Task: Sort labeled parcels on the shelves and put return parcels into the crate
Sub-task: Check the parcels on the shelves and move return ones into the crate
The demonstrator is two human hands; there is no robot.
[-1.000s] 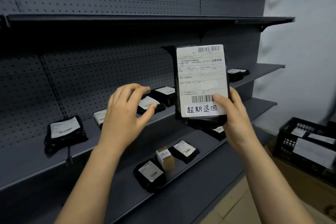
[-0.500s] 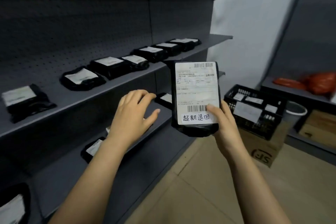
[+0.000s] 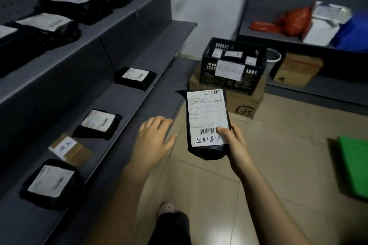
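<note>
My right hand (image 3: pixel 234 143) grips the lower right edge of a black parcel (image 3: pixel 206 109), thumb on its white label with a handwritten strip at the bottom. The parcel is held upright over the tiled floor, well short of the black crate (image 3: pixel 233 77). That crate stands on a cardboard box (image 3: pixel 243 103) ahead and holds several labelled parcels. My left hand (image 3: pixel 153 143) hovers with relaxed fingers beside the parcel, holding nothing, above the front edge of the grey shelf (image 3: pixel 127 113).
Black labelled parcels lie along the upper shelf (image 3: pixel 65 12) and the lower shelf (image 3: pixel 99 123), with a small brown box (image 3: pixel 69 149) among them. A green object (image 3: pixel 354 165) lies on the floor at right. A far shelf carries red bags (image 3: pixel 292 20).
The view has swung right and down from the shelves toward the floor and crate. The parcel stays in my right hand and has dropped lower; my left hand follows beside it.
</note>
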